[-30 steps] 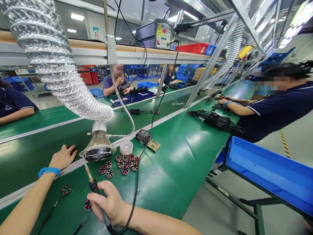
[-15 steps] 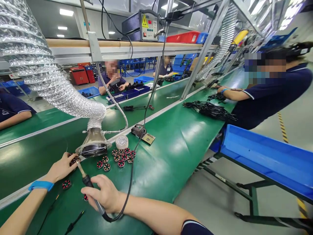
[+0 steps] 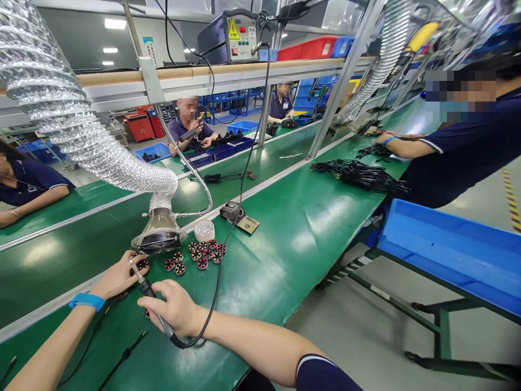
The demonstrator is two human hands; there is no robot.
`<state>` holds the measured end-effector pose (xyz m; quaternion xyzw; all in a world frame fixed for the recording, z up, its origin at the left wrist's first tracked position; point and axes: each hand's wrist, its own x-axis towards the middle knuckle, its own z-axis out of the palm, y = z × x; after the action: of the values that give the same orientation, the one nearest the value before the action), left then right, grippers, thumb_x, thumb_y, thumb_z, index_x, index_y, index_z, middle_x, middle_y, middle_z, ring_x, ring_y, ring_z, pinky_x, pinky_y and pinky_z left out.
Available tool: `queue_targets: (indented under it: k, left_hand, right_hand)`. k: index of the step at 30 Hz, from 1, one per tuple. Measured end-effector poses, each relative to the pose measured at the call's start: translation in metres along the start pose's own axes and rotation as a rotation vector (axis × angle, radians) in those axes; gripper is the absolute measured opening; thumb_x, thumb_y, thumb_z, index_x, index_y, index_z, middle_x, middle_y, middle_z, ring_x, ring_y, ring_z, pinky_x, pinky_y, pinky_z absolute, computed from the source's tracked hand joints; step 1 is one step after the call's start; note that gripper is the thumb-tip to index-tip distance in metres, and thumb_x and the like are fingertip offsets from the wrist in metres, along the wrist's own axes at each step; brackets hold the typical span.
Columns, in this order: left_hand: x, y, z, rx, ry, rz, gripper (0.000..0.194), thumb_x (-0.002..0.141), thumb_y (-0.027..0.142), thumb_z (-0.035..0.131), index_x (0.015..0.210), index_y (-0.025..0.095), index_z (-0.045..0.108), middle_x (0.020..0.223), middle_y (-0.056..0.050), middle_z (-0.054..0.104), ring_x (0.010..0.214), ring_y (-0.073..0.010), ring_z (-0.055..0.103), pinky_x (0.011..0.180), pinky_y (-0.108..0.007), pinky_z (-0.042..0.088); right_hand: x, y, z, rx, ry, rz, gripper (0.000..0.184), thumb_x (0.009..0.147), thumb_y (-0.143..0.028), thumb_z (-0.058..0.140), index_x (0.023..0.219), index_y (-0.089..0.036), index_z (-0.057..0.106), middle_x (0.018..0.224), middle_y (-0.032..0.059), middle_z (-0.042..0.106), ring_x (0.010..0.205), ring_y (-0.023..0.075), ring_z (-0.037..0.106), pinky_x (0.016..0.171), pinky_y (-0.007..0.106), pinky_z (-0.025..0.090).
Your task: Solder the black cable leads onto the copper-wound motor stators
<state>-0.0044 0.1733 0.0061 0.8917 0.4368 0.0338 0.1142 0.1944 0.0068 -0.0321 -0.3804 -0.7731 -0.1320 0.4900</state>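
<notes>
My left hand [image 3: 116, 278] pinches a round part [image 3: 142, 264], 8 o'clock in my view. My right hand [image 3: 177, 308] is wrapped around the soldering iron [image 3: 147, 288], slanting in from 5 o'clock; tip contact: cannot tell. Hands near, not touching. Extractor hood [image 3: 159, 225] at the part's 1 o'clock, clustered similar parts [image 3: 202, 264] at 3.

No full word or number can be read with certainty. On the front of the power box [image 3: 246, 46] on the shelf stands a yellow warning triangle [image 3: 233, 29] with a dark lightning-bolt mark, its small print too fine to read. Beside it a red display [image 3: 242, 29] glows, its digits unclear. The wall notice [image 3: 150, 50] carries blurred red characters, and the lettering on the dark shirt [image 3: 49, 179] at left is illegible.
</notes>
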Motion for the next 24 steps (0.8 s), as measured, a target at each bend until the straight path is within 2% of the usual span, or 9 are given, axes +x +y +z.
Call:
queue_targets:
  k: [4, 8, 10, 13, 17, 21, 24]
  left_hand:
    - [0.001, -0.006, -0.015, -0.133, 0.108, -0.072, 0.076, 0.082, 0.069, 0.048, 0.136, 0.015, 0.054, 0.123, -0.013, 0.064, 0.106, -0.029, 0.063, 0.091, -0.037, 0.051]
    - [-0.003, -0.016, -0.025, -0.234, -0.022, -0.173, 0.073, 0.083, 0.071, 0.048, 0.126, 0.014, 0.064, 0.118, -0.012, 0.069, 0.101, -0.0288, 0.064, 0.091, -0.037, 0.048]
    - [-0.005, -0.017, -0.024, -0.299, -0.048, -0.218, 0.08, 0.079, 0.07, 0.056, 0.134, 0.013, 0.058, 0.113, -0.013, 0.071, 0.099, -0.0284, 0.066, 0.09, -0.037, 0.048]
    - [-0.007, -0.008, -0.018, -0.453, -0.087, -0.124, 0.091, 0.071, 0.061, 0.072, 0.144, 0.013, 0.046, 0.115, -0.013, 0.072, 0.101, -0.0255, 0.067, 0.09, -0.034, 0.049]
    - [-0.007, 0.009, -0.014, -0.258, -0.136, -0.105, 0.079, 0.072, 0.056, 0.076, 0.137, 0.019, 0.051, 0.121, -0.011, 0.071, 0.107, -0.0262, 0.067, 0.09, -0.033, 0.049]
    - [-0.008, 0.027, -0.005, -0.186, -0.096, -0.123, 0.073, 0.074, 0.052, 0.076, 0.133, 0.017, 0.053, 0.123, -0.014, 0.069, 0.108, -0.0286, 0.067, 0.089, -0.034, 0.05]
    - [-0.009, 0.047, 0.008, -0.129, -0.068, -0.124, 0.068, 0.079, 0.049, 0.072, 0.132, 0.01, 0.053, 0.121, -0.02, 0.068, 0.108, -0.0321, 0.067, 0.088, -0.037, 0.05]
  right_hand:
    - [-0.001, 0.001, -0.005, 0.015, -0.039, 0.021, 0.035, 0.084, -0.018, 0.061, 0.118, -0.025, 0.065, 0.102, 0.0071, 0.059, 0.086, 0.0173, 0.056, 0.073, 0.029, 0.053]
    - [-0.002, -0.001, -0.006, 0.035, 0.059, 0.062, 0.034, 0.085, -0.012, 0.06, 0.118, -0.021, 0.066, 0.105, 0.0097, 0.059, 0.089, 0.0191, 0.057, 0.075, 0.031, 0.054]
    - [-0.002, -0.002, -0.006, 0.085, 0.084, 0.061, 0.035, 0.087, -0.01, 0.057, 0.119, -0.021, 0.065, 0.106, 0.0101, 0.059, 0.092, 0.0198, 0.059, 0.078, 0.032, 0.056]
    - [-0.003, -0.005, -0.006, 0.143, 0.114, 0.05, 0.037, 0.088, -0.007, 0.056, 0.121, -0.021, 0.063, 0.107, 0.0112, 0.06, 0.095, 0.0209, 0.061, 0.079, 0.034, 0.058]
    - [-0.005, -0.004, -0.005, 0.156, 0.129, 0.043, 0.036, 0.089, -0.007, 0.056, 0.122, -0.019, 0.063, 0.108, 0.0122, 0.06, 0.097, 0.0228, 0.063, 0.08, 0.036, 0.059]
    - [-0.005, -0.004, -0.004, 0.167, 0.122, 0.025, 0.037, 0.09, -0.01, 0.057, 0.126, -0.02, 0.06, 0.11, 0.0122, 0.059, 0.097, 0.023, 0.065, 0.079, 0.036, 0.06]
    - [-0.005, -0.006, -0.005, 0.163, 0.106, 0.012, 0.038, 0.092, -0.012, 0.056, 0.129, -0.022, 0.058, 0.11, 0.0115, 0.058, 0.097, 0.0228, 0.065, 0.078, 0.036, 0.06]
